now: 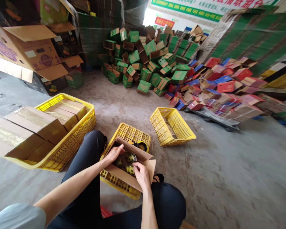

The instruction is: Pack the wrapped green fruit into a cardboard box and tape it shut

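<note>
A brown cardboard box [124, 176] with dark printed inner sides rests on an overturned yellow crate [133, 135] between my knees. My left hand [114, 153] grips the box's near-left flap, fingers curled over its edge. My right hand [141, 173] presses a flap on the right side, fingers bent inward onto the printed panel. A roll of tape [142, 146] lies on the crate just behind the box.
A large yellow crate [71, 140] at left holds several taped brown boxes. A smaller yellow crate [171, 125] lies tilted ahead. Heaps of green boxes [145, 60] and red and blue boxes [219, 86] fill the back. Bare concrete floor lies at right.
</note>
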Tool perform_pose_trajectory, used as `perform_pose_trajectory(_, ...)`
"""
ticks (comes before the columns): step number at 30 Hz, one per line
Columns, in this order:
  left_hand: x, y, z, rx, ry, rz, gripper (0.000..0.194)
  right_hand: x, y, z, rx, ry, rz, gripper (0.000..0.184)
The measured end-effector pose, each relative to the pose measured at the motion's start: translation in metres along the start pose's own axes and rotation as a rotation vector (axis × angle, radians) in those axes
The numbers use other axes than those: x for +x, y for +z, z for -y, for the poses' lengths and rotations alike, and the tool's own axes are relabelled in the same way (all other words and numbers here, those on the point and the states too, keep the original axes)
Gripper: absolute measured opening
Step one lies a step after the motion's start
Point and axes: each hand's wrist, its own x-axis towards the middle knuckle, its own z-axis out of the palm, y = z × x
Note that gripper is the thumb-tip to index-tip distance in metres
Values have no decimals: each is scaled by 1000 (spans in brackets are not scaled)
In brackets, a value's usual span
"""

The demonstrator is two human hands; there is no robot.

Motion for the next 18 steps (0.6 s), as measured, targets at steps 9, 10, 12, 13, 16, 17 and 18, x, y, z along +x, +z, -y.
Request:
perform_pose_trajectory(9,-3,1,2,250,38,-46,81,-2,15,11,-167,-79,127,29)
perform_pose_trajectory(10,-2,3,3,214,34,-50,81,-1,17,16,-170,-93,137,31)
perform_pose_trajectory(12,1,5,6,132,26,-59,80,0,26,31,-186,-109,192,30)
perform_pose_trajectory(13,2,5,7,96,26,-59,80,2,32,39,-208,-106,246,30)
perform_pose_trajectory(16,6,4,10,33,28,-42,80,9,56,58,-234,-68,343,25)
perform_pose_trajectory(17,6,3,11,26,21,-33,81,11,63,62,-228,-47,336,22)
perform_pose_trajectory(18,7,2,11,23,14,-25,81,14,68,64,-217,-22,312,21)
